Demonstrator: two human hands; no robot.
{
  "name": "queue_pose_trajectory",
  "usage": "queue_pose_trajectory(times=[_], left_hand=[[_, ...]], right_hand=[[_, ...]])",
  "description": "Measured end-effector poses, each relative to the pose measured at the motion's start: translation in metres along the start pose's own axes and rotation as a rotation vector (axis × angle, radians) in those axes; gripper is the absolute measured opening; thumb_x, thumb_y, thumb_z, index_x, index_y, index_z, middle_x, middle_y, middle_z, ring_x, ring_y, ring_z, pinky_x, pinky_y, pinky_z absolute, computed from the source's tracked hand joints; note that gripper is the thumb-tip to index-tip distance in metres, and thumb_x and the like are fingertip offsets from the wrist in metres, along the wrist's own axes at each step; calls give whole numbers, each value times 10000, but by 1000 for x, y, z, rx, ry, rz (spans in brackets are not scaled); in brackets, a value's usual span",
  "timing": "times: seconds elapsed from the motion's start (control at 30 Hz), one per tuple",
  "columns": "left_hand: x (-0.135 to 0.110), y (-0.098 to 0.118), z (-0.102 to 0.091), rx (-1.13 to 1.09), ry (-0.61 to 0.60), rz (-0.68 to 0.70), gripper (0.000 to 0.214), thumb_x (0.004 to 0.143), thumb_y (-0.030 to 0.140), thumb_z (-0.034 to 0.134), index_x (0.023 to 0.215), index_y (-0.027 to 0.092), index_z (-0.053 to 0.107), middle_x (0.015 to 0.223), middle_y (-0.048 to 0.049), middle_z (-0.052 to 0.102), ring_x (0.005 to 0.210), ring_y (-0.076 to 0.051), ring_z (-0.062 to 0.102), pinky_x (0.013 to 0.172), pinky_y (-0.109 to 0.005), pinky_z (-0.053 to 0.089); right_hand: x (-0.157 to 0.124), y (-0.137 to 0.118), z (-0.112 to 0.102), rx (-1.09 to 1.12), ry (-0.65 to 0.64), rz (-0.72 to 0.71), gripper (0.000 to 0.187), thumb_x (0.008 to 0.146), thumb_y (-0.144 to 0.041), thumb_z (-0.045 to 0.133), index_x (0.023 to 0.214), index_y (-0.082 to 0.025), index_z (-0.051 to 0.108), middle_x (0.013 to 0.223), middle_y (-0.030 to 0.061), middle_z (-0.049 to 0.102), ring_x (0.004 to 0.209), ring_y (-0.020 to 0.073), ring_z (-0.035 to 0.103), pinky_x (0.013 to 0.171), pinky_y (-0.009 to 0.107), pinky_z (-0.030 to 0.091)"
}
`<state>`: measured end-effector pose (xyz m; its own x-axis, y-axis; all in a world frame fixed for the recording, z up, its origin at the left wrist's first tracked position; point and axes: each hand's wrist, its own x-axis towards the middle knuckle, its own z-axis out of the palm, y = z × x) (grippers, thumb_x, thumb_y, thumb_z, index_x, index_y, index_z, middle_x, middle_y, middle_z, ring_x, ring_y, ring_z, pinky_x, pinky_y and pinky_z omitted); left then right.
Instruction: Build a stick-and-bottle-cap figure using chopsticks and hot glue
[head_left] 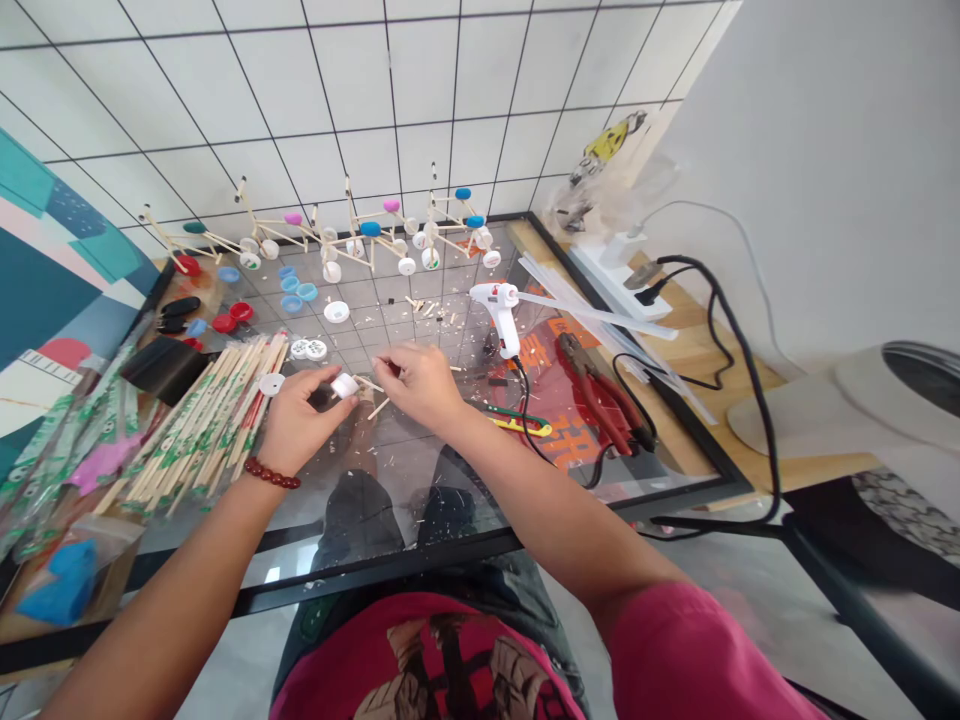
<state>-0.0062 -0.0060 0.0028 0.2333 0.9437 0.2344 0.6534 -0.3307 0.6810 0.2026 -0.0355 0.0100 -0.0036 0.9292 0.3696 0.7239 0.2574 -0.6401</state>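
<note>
My left hand (304,415) pinches a white bottle cap (344,386) between thumb and forefinger, just above the glass tabletop. Close to its right, my right hand (420,380) is closed, its fingertips meeting a thin wooden stick (367,383) that points toward the cap. Whether stick and cap touch, I cannot tell. Another short stick piece (379,408) shows just below the fingertips. Beside my left hand are a white disc (271,384) and a bundle of wrapped chopsticks (202,420). Two white printed caps (308,349) lie beyond it.
Several stick frames with cap wheels (371,230) stand along the tiled wall. A white glue gun (499,310), red-handled pliers (600,390) and a yellow cutter (521,427) lie at right, near cables and a power strip (622,280). Blue caps (291,303) and red caps (224,323) sit left.
</note>
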Motion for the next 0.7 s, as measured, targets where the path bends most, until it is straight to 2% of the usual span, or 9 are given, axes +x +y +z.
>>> queue_pose_trajectory(times=[0.17,0.23,0.33,0.43,0.5,0.6,0.7], left_hand=[[-3,5,-1,-42,30,-15,580,756,502,801,1248,198,753,1263,-121,796,1238,-342,719,1165,-526,525],[-5,6,-1,-59,94,25,551,805,500,781,1270,211,728,1253,-103,796,1239,-320,722,1164,-509,529],[-7,5,-3,-76,241,159,439,888,456,733,1259,221,715,1271,-102,781,1277,-294,706,1186,-492,517],[-7,0,-6,-66,337,251,414,917,426,712,1267,205,715,1302,-131,757,1277,-292,703,1163,-489,543],[-6,-4,-7,-68,342,231,432,899,434,714,1263,202,720,1279,-131,764,1215,-292,733,1104,-488,589],[-4,-11,-7,-112,276,124,470,839,450,738,1238,201,730,1185,-110,801,1114,-292,770,1056,-501,622],[-3,-14,-5,-144,180,33,533,770,452,787,1233,193,738,1128,-106,819,1075,-301,782,1055,-514,624]], right_hand=[[1,3,3,174,122,10,237,1039,-259,625,903,-231,817,789,16,741,758,175,672,774,288,502],[2,4,3,213,162,-19,247,1043,-274,620,892,-231,811,763,5,728,740,170,667,761,286,507],[2,4,1,221,188,-55,269,1050,-281,619,860,-215,798,737,-1,712,731,164,667,754,278,503],[1,4,-4,102,74,-20,218,1022,-207,634,913,-206,823,852,33,774,817,184,708,800,286,510],[-1,3,-8,-43,-65,36,217,976,-140,643,987,-211,848,984,62,813,910,208,737,842,298,514],[-5,0,-11,-196,-200,90,278,930,-105,639,1017,-235,868,1047,70,827,969,233,753,860,308,515],[-8,-5,-12,-242,-233,87,303,932,-112,622,1024,-251,875,1049,63,828,985,230,753,872,306,508]])
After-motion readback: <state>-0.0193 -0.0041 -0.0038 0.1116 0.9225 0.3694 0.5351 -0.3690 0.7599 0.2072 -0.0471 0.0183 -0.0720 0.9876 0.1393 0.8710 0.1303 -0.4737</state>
